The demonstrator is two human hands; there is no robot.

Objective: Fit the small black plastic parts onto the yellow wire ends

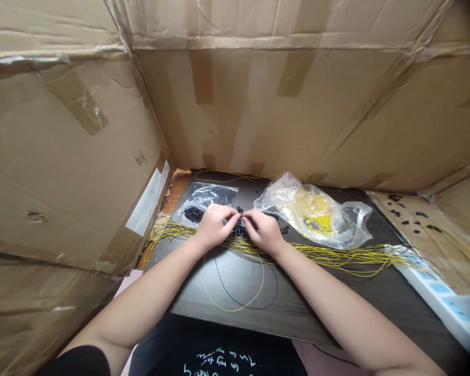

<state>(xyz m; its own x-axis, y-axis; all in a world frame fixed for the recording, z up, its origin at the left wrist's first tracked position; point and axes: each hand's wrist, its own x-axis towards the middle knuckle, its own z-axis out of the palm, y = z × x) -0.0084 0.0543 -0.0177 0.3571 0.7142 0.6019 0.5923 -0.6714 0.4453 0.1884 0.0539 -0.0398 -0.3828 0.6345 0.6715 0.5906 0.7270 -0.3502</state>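
Near the middle of the frame, a thin yellow wire (242, 215) is pinched between both hands. The end is very small, so it is hard to see just what is on it. The left hand (215, 225) is mostly closed, with its fingers curled in. The right hand (263, 230) is closed in the same way, and its fingertips (246, 216) are close to the left hand's.

Just under the hands is a heap of little black parts (238, 227). A clear bag of black parts (206, 201) lies at the left hand's far side. A bunch of yellow wires (321, 255) runs across the desk (235, 292) to the right. A clear bag with yellow things inside (313, 216) sits past the right hand. Yellow and black wire loops (235, 286) lie near the person. Big cardboard walls (258, 104) stand around the desk, and a white power strip (434, 292) lies at the lower right.
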